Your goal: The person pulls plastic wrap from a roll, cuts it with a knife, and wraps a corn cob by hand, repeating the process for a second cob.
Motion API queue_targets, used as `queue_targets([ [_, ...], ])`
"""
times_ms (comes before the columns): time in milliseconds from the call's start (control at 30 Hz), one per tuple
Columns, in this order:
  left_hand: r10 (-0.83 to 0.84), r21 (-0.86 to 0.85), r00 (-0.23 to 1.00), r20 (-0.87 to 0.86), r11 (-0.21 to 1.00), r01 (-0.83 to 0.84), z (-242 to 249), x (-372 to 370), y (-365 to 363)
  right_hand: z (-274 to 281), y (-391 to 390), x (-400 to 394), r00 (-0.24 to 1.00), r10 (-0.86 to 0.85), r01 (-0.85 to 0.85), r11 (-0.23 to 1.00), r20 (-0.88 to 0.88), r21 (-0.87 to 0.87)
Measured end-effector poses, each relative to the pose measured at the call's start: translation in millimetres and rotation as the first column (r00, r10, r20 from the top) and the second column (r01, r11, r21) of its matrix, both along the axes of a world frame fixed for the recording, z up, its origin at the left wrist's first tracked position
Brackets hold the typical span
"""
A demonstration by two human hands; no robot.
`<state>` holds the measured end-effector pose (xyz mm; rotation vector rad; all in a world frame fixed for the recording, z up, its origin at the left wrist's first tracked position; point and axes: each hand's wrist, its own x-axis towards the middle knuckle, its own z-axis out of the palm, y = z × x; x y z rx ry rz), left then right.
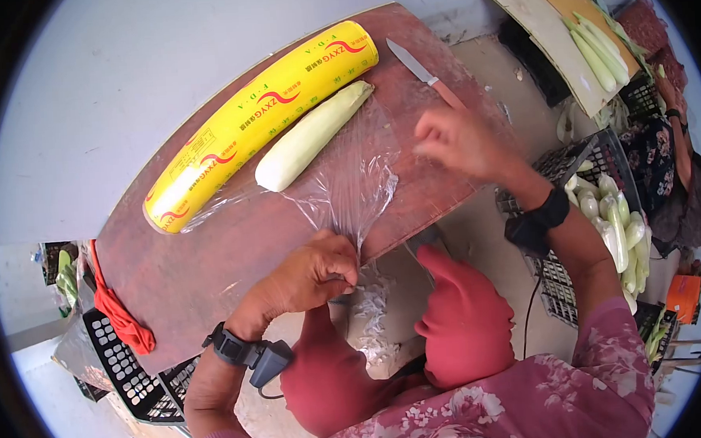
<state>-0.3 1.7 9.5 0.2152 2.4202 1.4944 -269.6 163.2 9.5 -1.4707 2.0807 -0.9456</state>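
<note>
A long pale green gourd (314,137) lies on a sheet of clear cling film (356,183) on the red-brown table (187,283). Behind it rests a big yellow roll of cling film (262,120), from which the sheet comes. My left hand (321,270) is closed in a pinch on the gathered film at the table's near edge. My right hand (467,145) is raised over the table's right side, its fingers curled; whatever is between them, if anything, is hidden. Just beyond it lies a knife (418,69) with a pinkish handle, partly behind the hand.
At the right, a black crate (556,287) holds several pale gourds (616,221). Long green gourds (595,51) lie on a board at the upper right, beside another person's arm (677,134). A red cloth (126,318) hangs at the table's left. Film scraps (376,321) lie below.
</note>
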Motion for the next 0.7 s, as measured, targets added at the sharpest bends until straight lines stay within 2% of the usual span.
queue_targets([
  [33, -0.006, -0.006, 1.000, 0.001, 1.000, 0.006, -0.1, -0.2, -0.2, -2.9, -0.7, 17.0, 0.993, 0.084, -0.082, 0.996, 0.088, -0.025],
  [133, 0.004, -0.002, 1.000, -0.007, 1.000, -0.004, -1.6, 1.1, 0.4, -9.8, -2.3, 46.2, 0.978, 0.165, -0.179, 0.978, -0.126, -0.106],
  [233, 0.007, -0.012, 1.000, -0.005, 1.000, -0.008, 0.8, 0.9, 1.5, -15.1, -4.3, 53.6, 0.972, 0.222, -0.224, 0.975, -0.077, -0.017],
  [333, 0.012, -0.003, 1.000, -0.010, 1.000, -0.012, 3.9, 2.9, 1.1, -20.5, -3.0, 50.9, 0.972, 0.221, -0.227, 0.971, -0.080, -0.071],
  [433, 0.054, 0.066, 0.999, 0.006, 0.996, -0.054, 8.0, 7.9, -0.1, -17.1, 5.5, 46.9, 0.993, 0.117, -0.118, 0.991, -0.017, -0.069],
  [467, 0.072, 0.096, 0.997, 0.016, 0.993, -0.073, 9.2, 9.3, 0.7, -18.2, 8.7, 48.4, 0.978, 0.063, -0.056, 0.998, 0.197, -0.043],
  [533, 0.102, 0.099, 0.995, 0.001, 0.990, -0.101, 10.3, 11.9, 0.9, -22.7, 13.6, 55.2, 0.809, -0.063, 0.048, 0.998, 0.585, 0.042],
  [633, 0.114, 0.060, 0.993, 0.008, 0.992, -0.114, 12.0, 14.7, 2.6, -24.3, 11.8, 61.4, 0.588, -0.027, 0.095, 0.995, 0.808, -0.036],
  [700, 0.109, 0.021, 0.994, 0.023, 0.994, -0.109, 12.4, 15.5, 2.4, -26.1, 13.1, 64.9, 0.566, -0.054, 0.142, 0.989, 0.823, -0.032],
])
